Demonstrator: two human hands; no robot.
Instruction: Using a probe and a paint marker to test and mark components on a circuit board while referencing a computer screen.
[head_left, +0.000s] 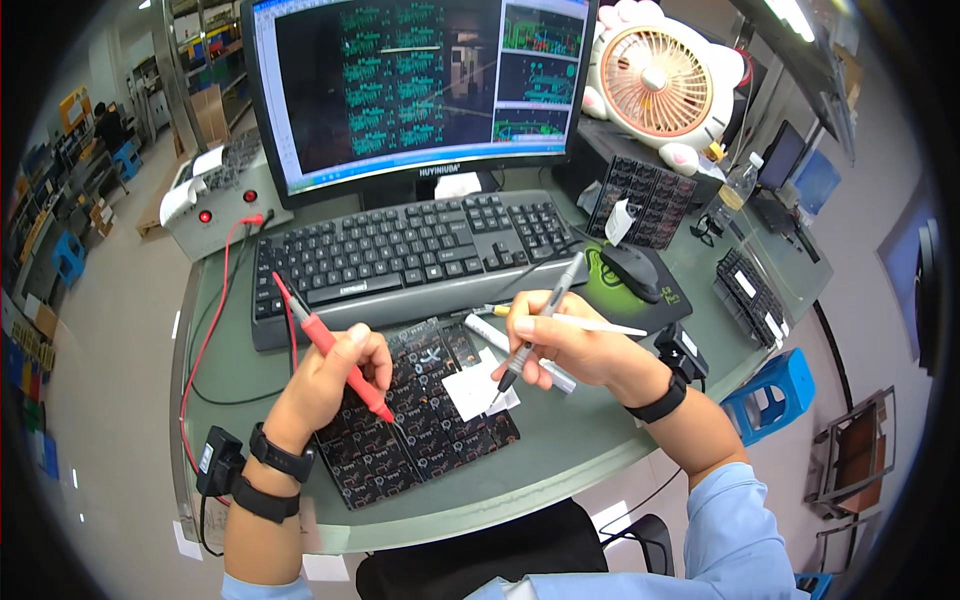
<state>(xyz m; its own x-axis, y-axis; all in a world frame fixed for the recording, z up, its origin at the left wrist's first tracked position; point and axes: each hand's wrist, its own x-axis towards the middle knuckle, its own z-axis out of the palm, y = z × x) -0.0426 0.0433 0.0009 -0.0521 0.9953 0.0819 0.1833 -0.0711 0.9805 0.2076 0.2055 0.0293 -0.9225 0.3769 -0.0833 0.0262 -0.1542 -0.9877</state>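
Our left hand (pixel 328 388) pinches a red probe (pixel 322 337); our right hand (pixel 572 350), a grey pen-like tool (pixel 513 369) above white paper (pixel 466 393). The circuit board (pixel 372 462) lies on the green desk (pixel 592 425) between keyboard (pixel 400 245) and front edge (pixel 432 534); beyond the desk's right side stands a blue stool (pixel 780 395).

From my remote station I saw a pale, glossy floor (pixel 110 420) stretching out on both sides of a green-topped desk (pixel 580 430). I made out a blue stool (pixel 785 390) to the right, a black chair (pixel 470 562) at the near edge and metal shelving (pixel 177 75) at upper left. A ceiling light (pixel 790 18) glowed at upper right.
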